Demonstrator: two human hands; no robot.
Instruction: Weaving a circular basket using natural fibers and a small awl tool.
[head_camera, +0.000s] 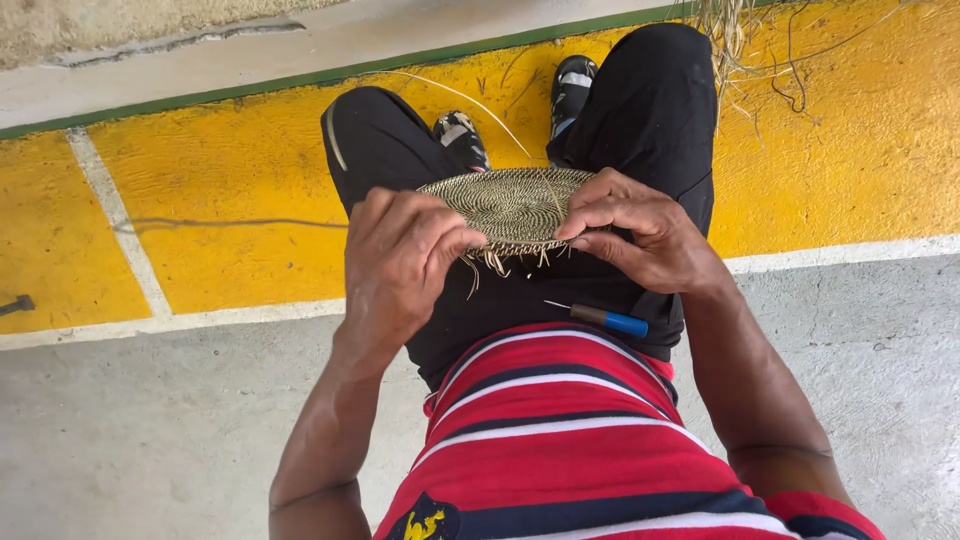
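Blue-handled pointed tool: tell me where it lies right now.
In the head view, the blue-handled pointed tool lies across the person's lap on the black trousers, just below the round woven straw disc and nearer the right hand than the left hand.

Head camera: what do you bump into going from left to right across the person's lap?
Left hand → woven disc → right hand. A blue-handled tool lies on the lap below them.

Red shirt (560, 440) with white and navy stripes; black trousers (640, 110); black shoes (572, 85) with white marks; bare forearms.
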